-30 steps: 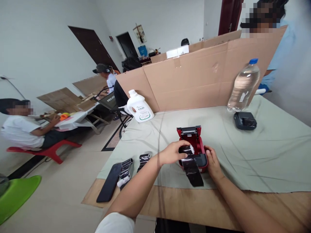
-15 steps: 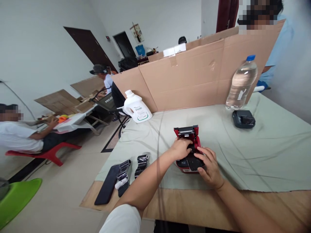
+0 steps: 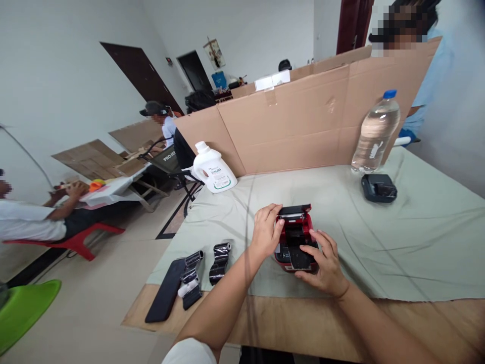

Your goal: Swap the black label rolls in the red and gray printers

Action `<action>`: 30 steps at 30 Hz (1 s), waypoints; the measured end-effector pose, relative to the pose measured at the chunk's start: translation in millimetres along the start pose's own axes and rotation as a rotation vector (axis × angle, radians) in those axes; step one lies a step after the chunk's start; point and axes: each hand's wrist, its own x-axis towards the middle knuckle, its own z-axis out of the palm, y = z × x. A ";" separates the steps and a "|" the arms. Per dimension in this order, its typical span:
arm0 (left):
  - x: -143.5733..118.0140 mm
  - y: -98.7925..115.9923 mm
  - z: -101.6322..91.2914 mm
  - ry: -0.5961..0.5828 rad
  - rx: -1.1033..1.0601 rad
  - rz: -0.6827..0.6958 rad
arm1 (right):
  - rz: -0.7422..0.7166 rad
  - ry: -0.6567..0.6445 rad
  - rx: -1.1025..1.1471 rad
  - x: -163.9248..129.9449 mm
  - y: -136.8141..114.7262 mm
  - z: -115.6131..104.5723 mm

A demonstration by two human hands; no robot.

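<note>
A small red-and-black portable label printer [image 3: 293,235] stands on the cloth in front of me with its lid [image 3: 296,209] raised. A black strip [image 3: 299,257] comes out of its inside and hangs over the front. My left hand [image 3: 267,230] has its fingers on the left end of the lid, thumb at the inner side. My right hand [image 3: 326,260] is bent round the right front of the printer, with a fingertip on the black strip and the thumb by the front edge. The roll inside is mostly in shadow.
Left of the printer lie two black film rolls [image 3: 220,263] [image 3: 193,265] and a dark phone [image 3: 166,290]. Behind are a white jug [image 3: 214,169], a water bottle [image 3: 375,134], a second black printer [image 3: 379,187] and a cardboard screen [image 3: 295,126]. Other people sit beyond.
My left hand has come out of the printer's inside and moved left to the lid. The lid has tilted forward somewhat. My right thumb has slid down to the front edge.
</note>
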 end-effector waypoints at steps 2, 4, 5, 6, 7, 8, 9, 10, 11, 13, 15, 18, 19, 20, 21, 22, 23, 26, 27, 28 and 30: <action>-13.3 4.5 -3.1 0.014 -0.027 0.034 | 0.015 0.000 -0.026 -0.3 -0.9 1.0; -28.9 8.8 -3.6 0.020 -0.063 0.084 | 0.018 -0.002 -0.027 -0.2 -1.1 2.0; -36.8 10.0 -2.5 0.022 -0.079 0.108 | 0.015 0.000 -0.020 0.1 -1.0 2.5; -44.2 10.6 -0.5 0.025 -0.091 0.128 | 0.014 0.004 -0.012 0.4 -0.8 3.0; -51.1 10.5 2.2 0.029 -0.098 0.142 | 0.013 0.011 -0.004 0.9 -0.6 3.4; -57.1 9.9 5.6 0.032 -0.100 0.149 | 0.011 0.018 0.004 1.4 -0.3 3.8; -62.4 8.9 9.5 0.037 -0.097 0.149 | 0.007 0.021 0.013 1.9 0.0 4.1; -66.7 7.8 13.7 0.045 -0.092 0.143 | 0.000 0.022 0.021 2.4 0.2 4.4; -70.2 6.7 18.2 0.060 -0.087 0.135 | -0.010 0.021 0.025 2.9 0.4 4.6; -75.0 5.3 27.6 0.113 -0.084 0.119 | -0.023 0.020 0.021 3.4 0.7 5.0; -77.4 4.8 36.4 0.197 -0.101 0.103 | -0.008 0.019 -0.005 3.2 1.2 5.3; -78.5 5.3 45.4 0.298 -0.115 0.075 | 0.019 0.003 -0.045 2.2 2.4 5.3; -78.4 5.4 46.7 0.309 -0.111 0.067 | 0.022 -0.003 -0.054 1.9 2.8 5.2; -78.2 5.5 47.3 0.310 -0.105 0.060 | 0.022 -0.005 -0.058 1.7 3.1 5.0; -77.9 5.6 47.4 0.305 -0.100 0.057 | 0.019 -0.006 -0.060 1.7 3.2 4.9; -77.8 5.5 47.2 0.299 -0.099 0.053 | 0.017 -0.006 -0.060 1.9 3.2 4.7; -77.9 5.4 47.1 0.294 -0.101 0.049 | 0.015 -0.006 -0.057 2.1 3.0 4.6; -81.1 4.4 49.7 0.299 -0.132 0.028 | 0.012 -0.006 -0.023 2.6 2.5 4.2; -83.2 3.5 52.0 0.311 -0.156 0.013 | 0.011 -0.004 -0.001 2.2 2.8 4.1; -85.8 2.3 54.9 0.326 -0.189 -0.009 | 0.011 -0.003 0.032 1.4 3.8 4.1; -91.3 -1.4 61.9 0.365 -0.281 -0.080 | 0.043 -0.004 0.123 -1.7 8.0 4.9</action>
